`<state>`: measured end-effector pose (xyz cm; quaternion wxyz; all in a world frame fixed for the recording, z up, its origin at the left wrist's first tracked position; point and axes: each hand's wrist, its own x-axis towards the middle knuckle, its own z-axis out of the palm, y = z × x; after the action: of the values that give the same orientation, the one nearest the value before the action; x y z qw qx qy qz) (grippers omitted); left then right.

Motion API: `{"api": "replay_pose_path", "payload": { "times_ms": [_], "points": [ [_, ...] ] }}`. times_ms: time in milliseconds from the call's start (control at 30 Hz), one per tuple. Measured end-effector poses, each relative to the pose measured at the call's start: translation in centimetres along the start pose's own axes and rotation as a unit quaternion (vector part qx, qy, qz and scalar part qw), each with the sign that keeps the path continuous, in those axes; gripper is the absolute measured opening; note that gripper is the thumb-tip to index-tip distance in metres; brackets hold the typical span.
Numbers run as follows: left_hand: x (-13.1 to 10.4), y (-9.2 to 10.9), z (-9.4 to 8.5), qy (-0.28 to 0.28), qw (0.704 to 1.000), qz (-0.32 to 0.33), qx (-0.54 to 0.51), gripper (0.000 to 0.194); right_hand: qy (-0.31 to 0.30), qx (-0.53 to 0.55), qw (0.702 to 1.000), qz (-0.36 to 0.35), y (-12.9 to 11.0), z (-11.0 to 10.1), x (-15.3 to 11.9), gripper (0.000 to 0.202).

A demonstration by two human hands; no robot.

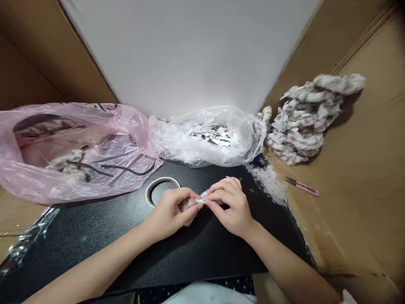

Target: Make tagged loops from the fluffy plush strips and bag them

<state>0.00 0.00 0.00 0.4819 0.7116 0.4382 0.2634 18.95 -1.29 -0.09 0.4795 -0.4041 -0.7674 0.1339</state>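
Fluffy white-and-brown material [189, 204] is pinched between my two hands over the black table, most of it hidden by the fingers. My left hand [172, 211] closes around its left part, thumb and index finger at the tip. From the right, my right hand [230, 204] pinches the same piece, its fingertips nearly meeting those of the left. A roll of tape [149, 192] lies flat just behind my left hand.
A pink plastic bag [126, 122] with fluff and dark strips lies left. Behind the hands sits a clear bag [177, 141] of white pieces. On the right are a fluffy pile [303, 118], loose white fluff [268, 181] and pink-handled snips [306, 188] on cardboard [357, 190].
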Motion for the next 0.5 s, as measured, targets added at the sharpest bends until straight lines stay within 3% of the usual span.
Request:
{"api": "replay_pose_path", "payload": {
  "times_ms": [133, 267, 500],
  "points": [
    [-0.2, 0.5, -0.1, 0.01, 1.0, -0.01, -0.017, 0.026, -0.019, 0.022, 0.999, -0.034, 0.0, 0.4, -0.2, 0.01],
    [0.0, 0.4, 0.0, 0.002, 0.993, -0.068, -0.1, 0.025, -0.029, -0.022, 0.994, -0.098, 0.5, 0.6, -0.4, 0.01],
    [0.4, -0.1, -0.6, -0.075, 0.94, -0.17, -0.285, 0.022, -0.051, -0.089, 0.985, -0.141, 1.3, 0.3, -0.6, 0.01]
  ]
}}
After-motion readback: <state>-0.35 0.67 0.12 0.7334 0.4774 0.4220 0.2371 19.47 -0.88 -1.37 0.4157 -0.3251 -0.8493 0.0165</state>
